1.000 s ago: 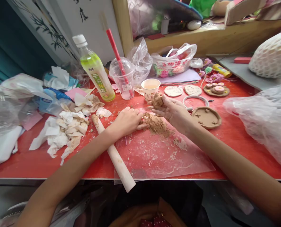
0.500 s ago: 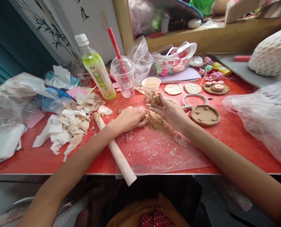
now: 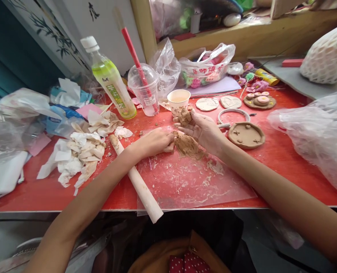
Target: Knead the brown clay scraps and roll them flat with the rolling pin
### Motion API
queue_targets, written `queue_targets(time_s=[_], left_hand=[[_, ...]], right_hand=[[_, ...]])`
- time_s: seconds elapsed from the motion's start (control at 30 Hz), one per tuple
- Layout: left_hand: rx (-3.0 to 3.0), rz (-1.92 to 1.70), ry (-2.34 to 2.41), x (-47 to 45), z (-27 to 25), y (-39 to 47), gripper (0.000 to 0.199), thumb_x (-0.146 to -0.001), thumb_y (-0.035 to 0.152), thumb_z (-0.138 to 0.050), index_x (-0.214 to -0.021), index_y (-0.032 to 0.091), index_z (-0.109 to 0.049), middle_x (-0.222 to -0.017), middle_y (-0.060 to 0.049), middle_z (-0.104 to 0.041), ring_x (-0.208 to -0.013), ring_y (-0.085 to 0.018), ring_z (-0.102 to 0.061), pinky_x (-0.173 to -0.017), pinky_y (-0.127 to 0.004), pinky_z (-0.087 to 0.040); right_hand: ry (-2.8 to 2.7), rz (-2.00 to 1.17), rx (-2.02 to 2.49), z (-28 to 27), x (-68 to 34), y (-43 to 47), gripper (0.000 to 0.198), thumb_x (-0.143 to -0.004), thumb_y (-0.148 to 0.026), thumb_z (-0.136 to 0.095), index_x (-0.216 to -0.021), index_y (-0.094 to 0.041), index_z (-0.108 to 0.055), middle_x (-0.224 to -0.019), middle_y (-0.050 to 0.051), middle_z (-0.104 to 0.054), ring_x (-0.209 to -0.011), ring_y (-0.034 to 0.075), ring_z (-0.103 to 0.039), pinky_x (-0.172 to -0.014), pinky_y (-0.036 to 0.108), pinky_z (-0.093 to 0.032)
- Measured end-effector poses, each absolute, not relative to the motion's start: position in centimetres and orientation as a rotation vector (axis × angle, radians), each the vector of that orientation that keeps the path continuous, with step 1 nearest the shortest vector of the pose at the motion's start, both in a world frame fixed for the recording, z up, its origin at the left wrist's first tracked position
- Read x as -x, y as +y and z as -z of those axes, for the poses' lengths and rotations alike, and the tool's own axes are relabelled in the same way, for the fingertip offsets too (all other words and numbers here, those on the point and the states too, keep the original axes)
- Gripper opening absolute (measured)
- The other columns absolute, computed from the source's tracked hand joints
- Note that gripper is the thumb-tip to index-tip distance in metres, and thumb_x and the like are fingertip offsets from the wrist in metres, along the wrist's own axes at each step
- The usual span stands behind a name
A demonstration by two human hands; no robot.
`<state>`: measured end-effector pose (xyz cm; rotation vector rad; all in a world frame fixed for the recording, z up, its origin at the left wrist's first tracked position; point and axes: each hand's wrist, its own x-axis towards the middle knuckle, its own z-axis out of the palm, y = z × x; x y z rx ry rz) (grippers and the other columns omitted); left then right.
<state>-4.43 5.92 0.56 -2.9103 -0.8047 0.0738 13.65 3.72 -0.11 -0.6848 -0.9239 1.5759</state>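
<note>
My right hand (image 3: pixel 204 129) is raised with its palm turned up, closed around a rough lump of brown clay (image 3: pixel 185 117) near the paper cup. Below it, a flat, wet-looking patch of clay (image 3: pixel 188 146) is stuck to a clear plastic sheet (image 3: pixel 180 189) smeared with clay bits. My left hand (image 3: pixel 158 141) rests at the left edge of that patch, its fingers curled and pinching the clay's rim. Under my left forearm lies a pale rolling pin (image 3: pixel 141 189), slanting toward the table's front edge.
A paper cup (image 3: pixel 179 99) of cloudy liquid stands just behind my hands. A bottle (image 3: pixel 111 81) and a plastic cup with straw (image 3: pixel 144 89) are behind left. Crumpled tissues (image 3: pixel 81 151) lie left. A round clay dish (image 3: pixel 246 135) and ring-shaped cable (image 3: pixel 233 116) sit right.
My left fingers have curled in more tightly at the clay's edge. The right hand keeps its lump almost in place. The whole view has shifted slightly.
</note>
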Motion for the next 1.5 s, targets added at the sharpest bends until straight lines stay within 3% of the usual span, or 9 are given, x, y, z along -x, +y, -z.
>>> queue_targets(time_s=[0.3, 0.47, 0.57, 0.7, 0.83, 0.93, 1.2, 1.4, 1.5], left_hand=[[2.892, 0.048, -0.755, 4.8, -0.1, 6.0, 0.013, -0.08, 0.015, -0.041, -0.071, 0.015, -0.051, -0.065, -0.002, -0.055, -0.059, -0.013, -0.046, -0.063, -0.027, -0.035], [3.053, 0.619, -1.096, 5.4, -0.9, 5.5, 0.023, -0.083, 0.015, -0.036, -0.06, 0.018, -0.039, -0.054, 0.004, -0.041, -0.05, -0.009, -0.037, -0.054, -0.022, -0.033], [2.955, 0.994, -1.291, 5.6, -1.5, 5.1, 0.026, -0.092, 0.027, -0.033, -0.069, 0.018, -0.042, -0.062, 0.003, -0.046, -0.057, -0.009, -0.044, -0.058, -0.021, -0.037], [2.867, 1.116, -1.16, 5.5, -1.5, 4.9, 0.024, -0.093, 0.039, -0.036, -0.091, 0.018, -0.049, -0.084, -0.002, -0.054, -0.076, -0.012, -0.053, -0.073, -0.025, -0.045], [2.846, 1.082, -0.983, 5.3, -1.1, 5.0, 0.046, -0.088, 0.048, -0.044, -0.121, 0.016, -0.042, -0.111, -0.011, -0.053, -0.103, -0.019, -0.052, -0.09, -0.034, -0.044], [2.913, 0.981, -0.913, 5.2, -0.8, 5.1, 0.043, -0.089, 0.043, -0.044, -0.123, 0.017, -0.042, -0.117, -0.011, -0.051, -0.11, -0.021, -0.049, -0.095, -0.037, -0.042], [2.87, 0.658, -1.009, 5.2, -1.1, 4.5, 0.029, -0.089, 0.019, -0.044, -0.117, 0.011, -0.045, -0.112, -0.014, -0.051, -0.105, -0.021, -0.05, -0.091, -0.036, -0.043], [2.668, 0.334, -0.997, 5.4, -1.1, 4.3, 0.027, -0.091, 0.03, -0.042, -0.11, 0.01, -0.045, -0.1, -0.013, -0.058, -0.089, -0.022, -0.055, -0.077, -0.033, -0.043], [2.548, 0.331, -0.923, 5.4, -1.3, 4.1, 0.023, -0.093, 0.024, -0.032, -0.103, 0.01, -0.048, -0.087, -0.011, -0.058, -0.078, -0.022, -0.053, -0.07, -0.033, -0.04]], right_hand=[[-0.99, -1.587, 0.671, 0.8, -13.9, 3.7, 0.019, -0.09, -0.03, -0.047, -0.085, -0.017, -0.061, -0.093, 0.006, -0.068, -0.089, 0.014, -0.065, -0.085, 0.03, -0.053], [-1.003, -1.6, 0.701, 0.7, -13.9, 3.6, 0.021, -0.09, -0.032, -0.046, -0.089, -0.017, -0.061, -0.095, 0.007, -0.068, -0.089, 0.014, -0.065, -0.087, 0.031, -0.052], [-0.989, -1.644, 0.721, 0.1, -13.7, 3.2, 0.021, -0.092, -0.03, -0.044, -0.088, -0.017, -0.061, -0.096, 0.007, -0.068, -0.091, 0.015, -0.065, -0.089, 0.031, -0.051], [-0.973, -1.769, 0.656, -0.4, -13.2, 2.5, 0.023, -0.093, -0.027, -0.041, -0.091, -0.016, -0.061, -0.103, 0.008, -0.067, -0.095, 0.016, -0.064, -0.094, 0.034, -0.049], [-0.998, -1.898, 0.607, -0.4, -12.7, 1.9, 0.029, -0.094, -0.033, -0.037, -0.103, -0.017, -0.059, -0.112, 0.008, -0.064, -0.102, 0.016, -0.061, -0.099, 0.035, -0.045], [-0.977, -1.923, 0.625, -0.3, -12.7, 1.8, 0.029, -0.094, -0.035, -0.038, -0.108, -0.019, -0.057, -0.114, 0.007, -0.063, -0.1, 0.015, -0.062, -0.098, 0.035, -0.045], [-0.973, -1.874, 0.684, -0.1, -12.8, 1.9, 0.028, -0.09, -0.038, -0.046, -0.11, -0.02, -0.055, -0.11, 0.008, -0.066, -0.098, 0.016, -0.063, -0.096, 0.035, -0.047], [-0.995, -1.839, 0.772, -0.3, -12.9, 1.7, 0.036, -0.09, -0.031, -0.047, -0.125, -0.021, -0.046, -0.115, 0.008, -0.063, -0.099, 0.017, -0.063, -0.095, 0.039, -0.048], [-1.004, -1.821, 0.776, -0.9, -13.3, 1.6, 0.04, -0.09, -0.031, -0.049, -0.129, -0.022, -0.045, -0.114, 0.008, -0.063, -0.1, 0.017, -0.063, -0.094, 0.038, -0.049]])
